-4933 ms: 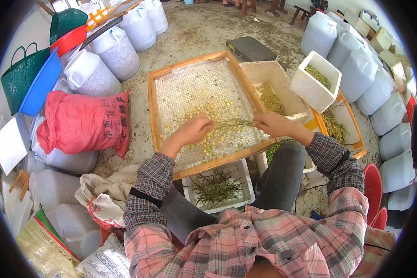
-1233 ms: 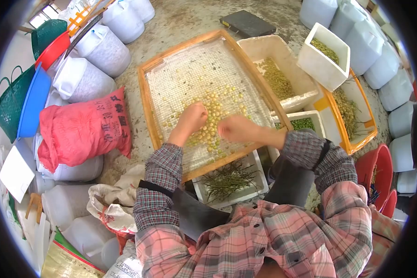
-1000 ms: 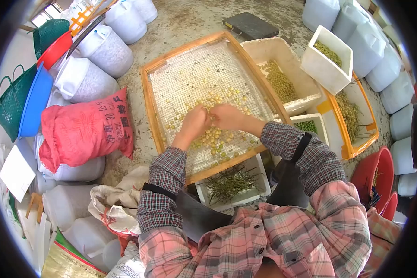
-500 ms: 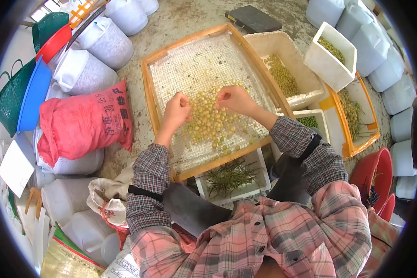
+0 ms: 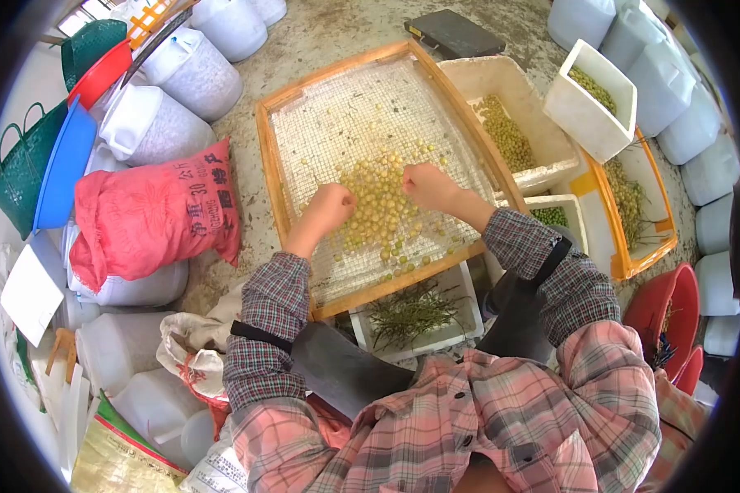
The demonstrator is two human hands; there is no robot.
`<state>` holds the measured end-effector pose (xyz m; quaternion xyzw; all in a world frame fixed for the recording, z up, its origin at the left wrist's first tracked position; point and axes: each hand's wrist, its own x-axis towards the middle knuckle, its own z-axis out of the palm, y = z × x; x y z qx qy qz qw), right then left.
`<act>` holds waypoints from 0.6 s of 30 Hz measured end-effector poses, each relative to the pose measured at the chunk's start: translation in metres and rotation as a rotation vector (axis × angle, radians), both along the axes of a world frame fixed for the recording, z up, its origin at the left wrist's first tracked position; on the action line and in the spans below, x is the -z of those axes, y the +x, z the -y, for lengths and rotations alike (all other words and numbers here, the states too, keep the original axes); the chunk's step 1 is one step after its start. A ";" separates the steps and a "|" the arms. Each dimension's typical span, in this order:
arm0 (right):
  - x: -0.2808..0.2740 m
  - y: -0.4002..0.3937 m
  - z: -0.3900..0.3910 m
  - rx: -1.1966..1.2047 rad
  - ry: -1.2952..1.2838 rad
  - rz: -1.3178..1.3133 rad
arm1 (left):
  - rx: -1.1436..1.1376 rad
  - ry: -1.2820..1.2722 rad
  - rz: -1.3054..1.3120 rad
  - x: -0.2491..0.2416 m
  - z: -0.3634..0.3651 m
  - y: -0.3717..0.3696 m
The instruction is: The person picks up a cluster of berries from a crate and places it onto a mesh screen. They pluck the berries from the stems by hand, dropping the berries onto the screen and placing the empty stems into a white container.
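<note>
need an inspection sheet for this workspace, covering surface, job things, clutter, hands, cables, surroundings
Surface: wood-framed mesh screen, with dark specks on its far part.
Job's things: yellowish-green berries clustered on the screen; stems in a box below its near edge.
Clutter: red sack to the left; dark flat case beyond the screen.
Hands: left hand and right hand apart, fingers curled, by the berries; whether they hold anything cannot be told.
Cables: nothing seen.
Surroundings: drums left, jugs right, stained floor.

Left hand (image 5: 330,207) and right hand (image 5: 429,186) either side of yellowish berries (image 5: 380,205) on a wood-framed mesh screen (image 5: 329,111)
</note>
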<state>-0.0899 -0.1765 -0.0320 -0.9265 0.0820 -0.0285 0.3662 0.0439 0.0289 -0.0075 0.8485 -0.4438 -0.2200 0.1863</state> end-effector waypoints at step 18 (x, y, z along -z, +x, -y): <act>-0.007 0.048 -0.023 -0.480 -0.334 0.066 | 0.194 0.021 0.276 -0.001 -0.004 -0.009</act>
